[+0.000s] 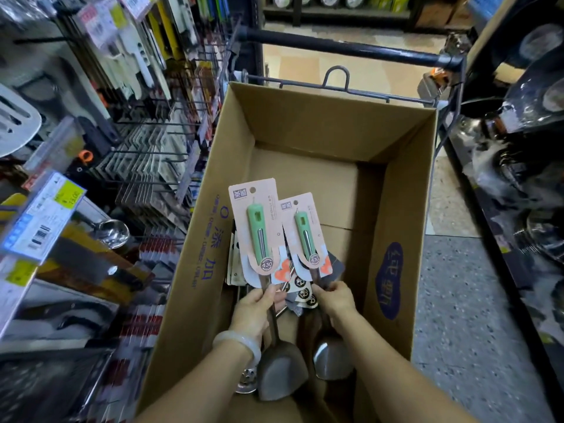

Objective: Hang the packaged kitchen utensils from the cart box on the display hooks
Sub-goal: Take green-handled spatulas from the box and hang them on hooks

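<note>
A large cardboard box (396,184) sits in a wire cart. My left hand (254,309) grips the steel shaft of a packaged spatula (259,233) with a green handle on a pink card, its blade (280,374) hanging below my wrist. My right hand (334,300) holds the shaft of a second green-handled utensil (306,236), a ladle whose bowl (329,358) points toward me. Both are lifted above the box. More carded utensils (300,288) lie at the box bottom. Display hooks (149,154) stick out of the rack on the left.
The left rack carries hanging knives, peelers and price tags (42,215), with a steel ladle (113,233) low down. The cart's black handle bar (351,47) crosses the far side. Dark shelves with cookware (525,154) stand at the right. A slotted spoon (247,380) lies under the spatula.
</note>
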A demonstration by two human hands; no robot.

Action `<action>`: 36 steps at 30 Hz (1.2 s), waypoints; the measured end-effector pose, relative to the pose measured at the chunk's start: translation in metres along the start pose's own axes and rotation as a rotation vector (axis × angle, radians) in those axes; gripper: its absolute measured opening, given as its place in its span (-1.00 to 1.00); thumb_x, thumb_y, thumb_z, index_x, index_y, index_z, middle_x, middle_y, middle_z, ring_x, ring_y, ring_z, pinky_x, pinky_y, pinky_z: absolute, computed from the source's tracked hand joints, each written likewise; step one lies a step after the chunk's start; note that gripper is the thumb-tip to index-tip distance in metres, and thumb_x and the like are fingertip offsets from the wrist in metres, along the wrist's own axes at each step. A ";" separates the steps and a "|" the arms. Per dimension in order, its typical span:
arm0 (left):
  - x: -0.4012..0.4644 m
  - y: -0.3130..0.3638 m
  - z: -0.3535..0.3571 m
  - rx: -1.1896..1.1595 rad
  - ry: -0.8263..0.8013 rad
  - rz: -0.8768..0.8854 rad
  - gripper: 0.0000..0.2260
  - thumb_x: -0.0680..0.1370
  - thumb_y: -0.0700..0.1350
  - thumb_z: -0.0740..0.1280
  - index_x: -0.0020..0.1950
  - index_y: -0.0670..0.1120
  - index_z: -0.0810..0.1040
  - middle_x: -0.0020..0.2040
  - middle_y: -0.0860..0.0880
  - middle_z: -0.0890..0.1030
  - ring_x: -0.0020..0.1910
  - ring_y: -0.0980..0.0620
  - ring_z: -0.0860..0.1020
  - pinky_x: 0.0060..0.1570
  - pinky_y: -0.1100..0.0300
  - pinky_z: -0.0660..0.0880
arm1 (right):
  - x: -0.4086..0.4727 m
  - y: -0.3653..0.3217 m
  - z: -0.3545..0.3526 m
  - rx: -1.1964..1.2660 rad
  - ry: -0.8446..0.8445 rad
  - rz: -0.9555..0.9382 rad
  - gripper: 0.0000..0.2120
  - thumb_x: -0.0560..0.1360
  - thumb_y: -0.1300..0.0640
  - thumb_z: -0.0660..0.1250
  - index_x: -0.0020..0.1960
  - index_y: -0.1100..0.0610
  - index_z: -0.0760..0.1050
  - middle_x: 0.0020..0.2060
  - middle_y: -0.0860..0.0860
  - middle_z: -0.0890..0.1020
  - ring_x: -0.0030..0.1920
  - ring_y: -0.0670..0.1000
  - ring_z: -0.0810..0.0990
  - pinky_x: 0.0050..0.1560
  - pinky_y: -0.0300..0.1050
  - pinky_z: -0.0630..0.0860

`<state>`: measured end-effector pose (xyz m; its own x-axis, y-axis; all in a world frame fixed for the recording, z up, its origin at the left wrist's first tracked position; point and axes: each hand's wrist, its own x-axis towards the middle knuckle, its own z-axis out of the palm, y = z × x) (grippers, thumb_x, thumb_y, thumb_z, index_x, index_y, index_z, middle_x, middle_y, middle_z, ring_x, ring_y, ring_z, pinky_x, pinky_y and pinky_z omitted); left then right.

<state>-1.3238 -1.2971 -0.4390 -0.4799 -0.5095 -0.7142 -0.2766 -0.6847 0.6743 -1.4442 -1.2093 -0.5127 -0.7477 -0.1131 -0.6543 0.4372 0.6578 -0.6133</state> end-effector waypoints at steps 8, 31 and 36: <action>0.009 0.006 -0.013 0.052 -0.025 -0.003 -0.81 0.59 -0.20 0.19 0.13 -0.26 0.49 0.01 -0.21 0.59 -0.03 -0.07 0.57 0.05 0.15 0.49 | 0.019 0.003 0.005 -0.123 -0.030 -0.104 -0.75 0.44 0.17 0.37 -0.37 0.11 0.38 -0.28 0.13 0.55 -0.21 0.06 0.48 -0.14 -0.09 0.45; -0.069 0.057 0.004 -0.070 -0.030 0.227 -0.84 0.59 -0.26 0.16 0.10 -0.29 0.46 -0.14 -0.18 0.55 -0.17 -0.05 0.53 -0.46 0.42 0.49 | -0.085 -0.085 -0.050 0.354 -0.360 -0.471 -0.73 0.51 0.35 0.27 -0.35 0.20 0.46 -0.60 -0.07 0.53 -0.55 -0.11 0.49 -0.56 -0.35 0.39; -0.130 0.058 -0.006 -0.142 0.084 0.371 -0.82 0.59 -0.22 0.16 0.10 -0.27 0.48 -0.16 -0.14 0.57 -0.21 -0.02 0.54 -0.32 0.31 0.53 | -0.129 -0.097 -0.059 0.276 -0.507 -0.623 -0.74 0.50 0.37 0.29 -0.32 0.15 0.54 -0.53 -0.12 0.54 -0.48 -0.22 0.48 -0.43 -0.39 0.41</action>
<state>-1.2727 -1.2733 -0.3082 -0.4546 -0.7722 -0.4439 0.0230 -0.5084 0.8608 -1.4194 -1.2142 -0.3426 -0.6068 -0.7578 -0.2401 0.1752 0.1671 -0.9702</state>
